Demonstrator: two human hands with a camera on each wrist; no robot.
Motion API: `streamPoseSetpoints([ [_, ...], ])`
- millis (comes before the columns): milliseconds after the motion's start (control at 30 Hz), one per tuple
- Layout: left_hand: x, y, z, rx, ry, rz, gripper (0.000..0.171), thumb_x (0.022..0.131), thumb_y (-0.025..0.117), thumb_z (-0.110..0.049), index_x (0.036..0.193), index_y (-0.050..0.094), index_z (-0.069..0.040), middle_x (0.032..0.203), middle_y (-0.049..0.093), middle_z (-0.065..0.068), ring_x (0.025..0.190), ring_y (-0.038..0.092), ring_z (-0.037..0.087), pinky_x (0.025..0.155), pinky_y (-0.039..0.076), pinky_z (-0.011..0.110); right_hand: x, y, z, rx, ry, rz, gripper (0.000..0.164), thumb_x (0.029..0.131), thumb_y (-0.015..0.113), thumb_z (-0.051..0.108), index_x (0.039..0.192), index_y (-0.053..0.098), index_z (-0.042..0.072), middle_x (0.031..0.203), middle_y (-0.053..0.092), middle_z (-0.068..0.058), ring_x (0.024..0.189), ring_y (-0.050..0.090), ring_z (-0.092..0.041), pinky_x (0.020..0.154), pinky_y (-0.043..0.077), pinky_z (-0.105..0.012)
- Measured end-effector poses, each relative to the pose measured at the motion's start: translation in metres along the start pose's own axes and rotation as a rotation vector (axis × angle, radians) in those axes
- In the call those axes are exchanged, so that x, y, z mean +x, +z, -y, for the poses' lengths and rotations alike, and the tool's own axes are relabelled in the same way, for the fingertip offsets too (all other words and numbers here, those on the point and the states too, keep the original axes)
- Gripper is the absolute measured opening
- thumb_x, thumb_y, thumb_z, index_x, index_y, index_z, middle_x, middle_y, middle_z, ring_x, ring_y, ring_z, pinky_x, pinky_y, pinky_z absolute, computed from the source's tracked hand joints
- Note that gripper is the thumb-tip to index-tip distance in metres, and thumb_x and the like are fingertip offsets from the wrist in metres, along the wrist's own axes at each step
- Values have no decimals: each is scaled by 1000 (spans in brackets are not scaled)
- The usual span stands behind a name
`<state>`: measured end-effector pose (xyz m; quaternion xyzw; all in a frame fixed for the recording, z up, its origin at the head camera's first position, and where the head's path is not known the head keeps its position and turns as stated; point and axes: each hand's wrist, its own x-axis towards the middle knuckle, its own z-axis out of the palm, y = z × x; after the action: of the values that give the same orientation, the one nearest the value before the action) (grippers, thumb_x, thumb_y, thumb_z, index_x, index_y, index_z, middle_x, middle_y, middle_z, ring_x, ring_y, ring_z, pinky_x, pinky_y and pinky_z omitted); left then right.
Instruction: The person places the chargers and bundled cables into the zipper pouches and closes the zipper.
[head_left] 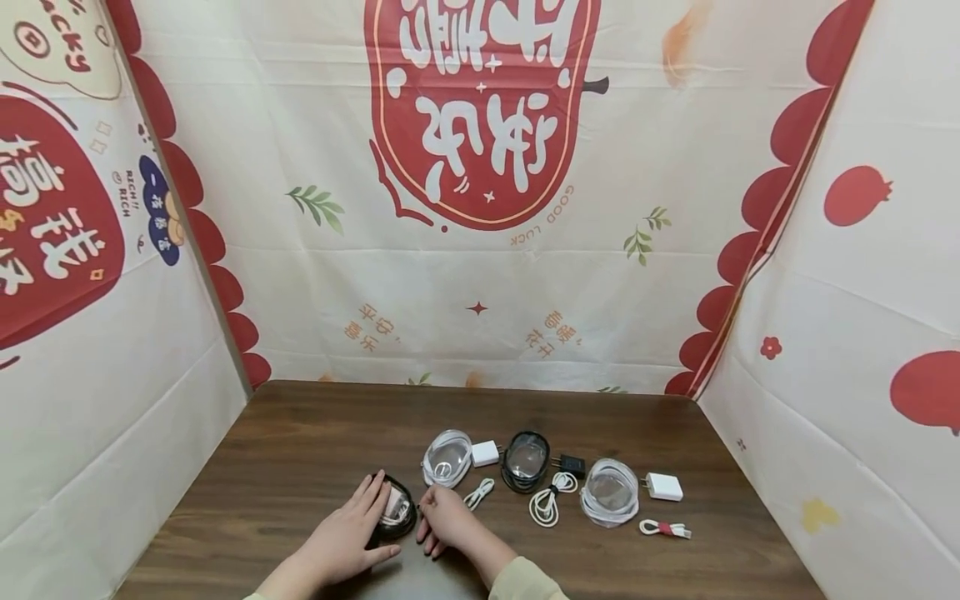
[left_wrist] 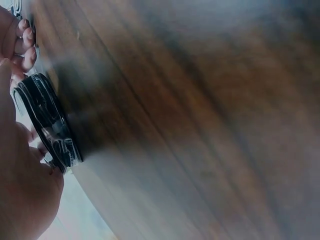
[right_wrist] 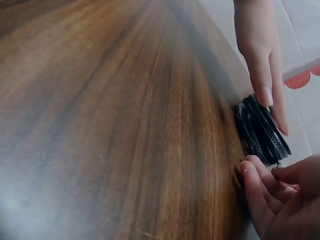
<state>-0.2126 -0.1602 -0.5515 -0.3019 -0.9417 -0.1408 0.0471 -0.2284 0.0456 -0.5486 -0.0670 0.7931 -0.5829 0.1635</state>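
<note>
A small black-edged oval zip pouch (head_left: 402, 514) with a clear top lies on the table, something white and a cable showing inside. My left hand (head_left: 352, 521) rests on its left side, fingers stretched across the top and thumb at the near edge. On the right, my right hand (head_left: 448, 518) pinches the small zipper pull (right_wrist: 278, 164) at the pouch's edge between thumb and finger. In the left wrist view the black zipped side (left_wrist: 50, 122) faces the camera beside my left hand.
Behind and right stand two white-edged clear pouches (head_left: 447, 477) and a black one (head_left: 526, 477). Near them are white chargers (head_left: 664, 487), a black charger (head_left: 572, 465) and several white cables (head_left: 547, 505). Printed cloth walls (head_left: 480, 275) enclose the wooden table (head_left: 315, 433).
</note>
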Motion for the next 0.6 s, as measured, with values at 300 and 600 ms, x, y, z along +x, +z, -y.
streamPoseSetpoints([
  [300,-11,2,2,-25,33,74,87,90,54,-64,145,40,2,153,25,29,138,25,48,91,47,57,9,-1,-13,44,30,6,13,100,42,0,89,50,0,60,60,-15,41,56,-18,39,52,-36],
  [600,-6,1,4,119,224,-50,81,91,56,-59,144,44,1,149,37,23,134,37,42,98,43,52,10,0,-12,2,-17,20,14,101,45,3,88,50,1,60,58,-12,40,54,-14,38,50,-31],
])
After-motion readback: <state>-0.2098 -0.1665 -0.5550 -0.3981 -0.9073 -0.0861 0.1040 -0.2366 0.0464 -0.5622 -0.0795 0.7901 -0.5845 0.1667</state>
